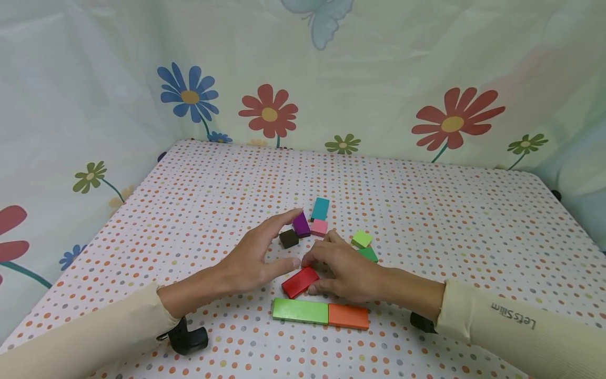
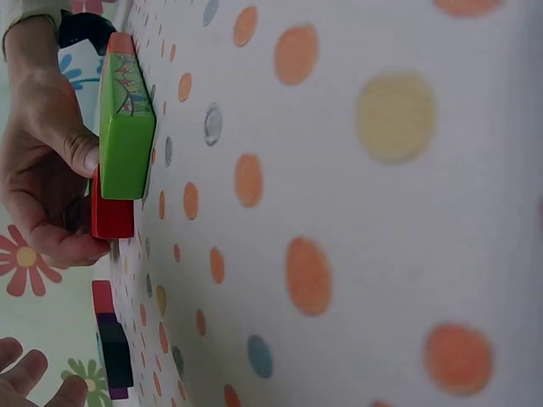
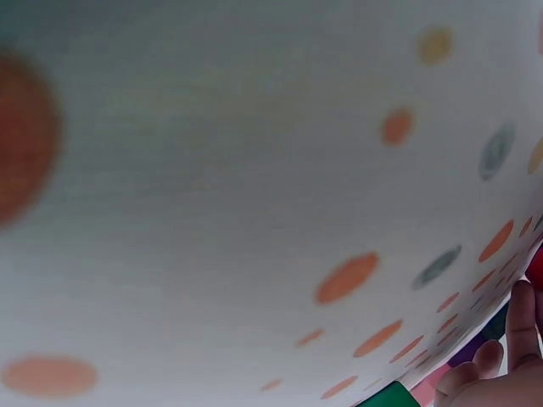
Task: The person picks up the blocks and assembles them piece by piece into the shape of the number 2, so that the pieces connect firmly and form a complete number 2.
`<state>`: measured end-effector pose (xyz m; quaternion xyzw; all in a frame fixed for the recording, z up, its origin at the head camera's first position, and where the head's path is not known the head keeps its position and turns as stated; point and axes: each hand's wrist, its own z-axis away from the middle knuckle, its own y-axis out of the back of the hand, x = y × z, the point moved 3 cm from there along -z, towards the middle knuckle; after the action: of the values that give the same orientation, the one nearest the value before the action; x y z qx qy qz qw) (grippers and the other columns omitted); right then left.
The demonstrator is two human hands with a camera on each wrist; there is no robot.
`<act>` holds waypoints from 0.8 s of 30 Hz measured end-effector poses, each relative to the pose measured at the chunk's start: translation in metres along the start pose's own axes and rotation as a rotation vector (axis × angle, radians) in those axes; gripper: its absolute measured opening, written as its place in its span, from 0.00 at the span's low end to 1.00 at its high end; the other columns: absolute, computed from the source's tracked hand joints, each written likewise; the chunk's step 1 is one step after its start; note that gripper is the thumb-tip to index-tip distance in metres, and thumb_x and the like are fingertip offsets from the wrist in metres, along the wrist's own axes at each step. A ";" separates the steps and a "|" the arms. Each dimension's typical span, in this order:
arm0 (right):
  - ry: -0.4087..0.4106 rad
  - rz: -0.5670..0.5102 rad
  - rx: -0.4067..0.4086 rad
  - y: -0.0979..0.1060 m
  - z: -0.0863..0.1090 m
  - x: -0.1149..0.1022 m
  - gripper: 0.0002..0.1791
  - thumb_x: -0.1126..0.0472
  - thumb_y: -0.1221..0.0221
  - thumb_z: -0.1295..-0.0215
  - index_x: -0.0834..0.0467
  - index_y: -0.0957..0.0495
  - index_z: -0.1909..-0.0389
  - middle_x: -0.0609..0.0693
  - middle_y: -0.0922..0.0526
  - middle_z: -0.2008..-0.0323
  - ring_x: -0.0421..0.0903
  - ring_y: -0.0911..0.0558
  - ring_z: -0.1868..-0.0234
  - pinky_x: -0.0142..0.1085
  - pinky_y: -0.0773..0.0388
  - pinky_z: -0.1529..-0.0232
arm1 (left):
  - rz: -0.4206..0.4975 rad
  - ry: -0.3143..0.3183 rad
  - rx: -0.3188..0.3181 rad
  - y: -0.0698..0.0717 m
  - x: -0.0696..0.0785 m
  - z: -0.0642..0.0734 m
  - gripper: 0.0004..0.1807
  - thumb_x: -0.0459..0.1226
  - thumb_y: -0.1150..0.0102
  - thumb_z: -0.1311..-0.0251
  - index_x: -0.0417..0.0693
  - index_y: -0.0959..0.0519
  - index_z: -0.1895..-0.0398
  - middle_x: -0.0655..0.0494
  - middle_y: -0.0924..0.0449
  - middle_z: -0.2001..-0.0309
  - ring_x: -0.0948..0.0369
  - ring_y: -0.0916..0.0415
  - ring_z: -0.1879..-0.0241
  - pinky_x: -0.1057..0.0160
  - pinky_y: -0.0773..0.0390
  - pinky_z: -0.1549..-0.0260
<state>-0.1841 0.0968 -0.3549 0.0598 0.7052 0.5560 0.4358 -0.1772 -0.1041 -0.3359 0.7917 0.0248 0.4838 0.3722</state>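
My right hand [image 1: 347, 268] grips the right end of a red block [image 1: 298, 283], thumb on the near side and fingers on the far side. In the left wrist view the red block [image 2: 110, 212] is low by the cloth, partly behind the light green block. My left hand [image 1: 253, 260] is spread just left of it, thumb and index finger apart, holding nothing. Near its index finger are a black block [image 1: 289, 239] and a purple block [image 1: 301, 225]. Nearest me, a light green block [image 1: 300, 311] and an orange block [image 1: 349, 316] lie end to end.
Beyond the hands lie a pink block [image 1: 319, 227] and a teal block [image 1: 320, 209]. A lime block [image 1: 362, 239] and a green block [image 1: 368, 255] sit past the right hand. A dotted cloth [image 1: 213, 210] covers the table; a flowered curtain [image 1: 369, 68] hangs behind.
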 end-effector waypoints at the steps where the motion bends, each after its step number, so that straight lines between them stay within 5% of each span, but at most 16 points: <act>1: 0.003 0.001 -0.001 0.000 0.000 0.000 0.19 0.54 0.26 0.42 0.51 0.17 0.51 0.35 0.20 0.58 0.41 0.34 0.53 0.37 0.30 0.55 | -0.007 -0.002 -0.005 0.000 0.000 0.001 0.42 0.46 0.40 0.37 0.60 0.45 0.20 0.61 0.39 0.25 0.60 0.42 0.26 0.44 0.34 0.31; 8: 0.027 -0.013 0.026 0.004 0.004 0.000 0.21 0.50 0.29 0.39 0.52 0.18 0.48 0.36 0.19 0.57 0.42 0.33 0.53 0.37 0.29 0.55 | -0.144 -0.094 -0.111 -0.001 0.007 0.014 0.28 0.39 0.36 0.40 0.50 0.26 0.34 0.57 0.32 0.31 0.61 0.36 0.31 0.51 0.30 0.33; 13: -0.048 -0.037 0.050 0.010 0.008 0.003 0.19 0.52 0.33 0.34 0.54 0.20 0.45 0.40 0.20 0.53 0.42 0.32 0.51 0.37 0.25 0.55 | -0.333 -0.297 -0.200 -0.005 0.014 0.022 0.19 0.40 0.36 0.38 0.49 0.20 0.44 0.56 0.27 0.38 0.62 0.31 0.37 0.57 0.25 0.38; 19: -0.093 0.025 0.126 0.020 0.004 0.006 0.15 0.55 0.36 0.31 0.57 0.20 0.47 0.45 0.19 0.54 0.43 0.32 0.52 0.37 0.25 0.57 | -0.480 -0.542 -0.220 -0.012 0.017 0.029 0.18 0.39 0.37 0.37 0.46 0.20 0.45 0.55 0.23 0.40 0.61 0.28 0.38 0.61 0.28 0.35; 24: -0.072 0.109 0.219 0.032 -0.002 0.015 0.12 0.59 0.37 0.29 0.57 0.18 0.48 0.46 0.17 0.54 0.45 0.32 0.54 0.38 0.26 0.58 | -0.580 -0.545 -0.307 -0.017 0.017 0.036 0.21 0.43 0.42 0.31 0.46 0.22 0.38 0.54 0.25 0.34 0.60 0.30 0.33 0.61 0.31 0.32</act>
<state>-0.2080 0.1157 -0.3369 0.1654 0.7413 0.4960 0.4209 -0.1347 -0.1053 -0.3423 0.7862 0.0750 0.1301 0.5995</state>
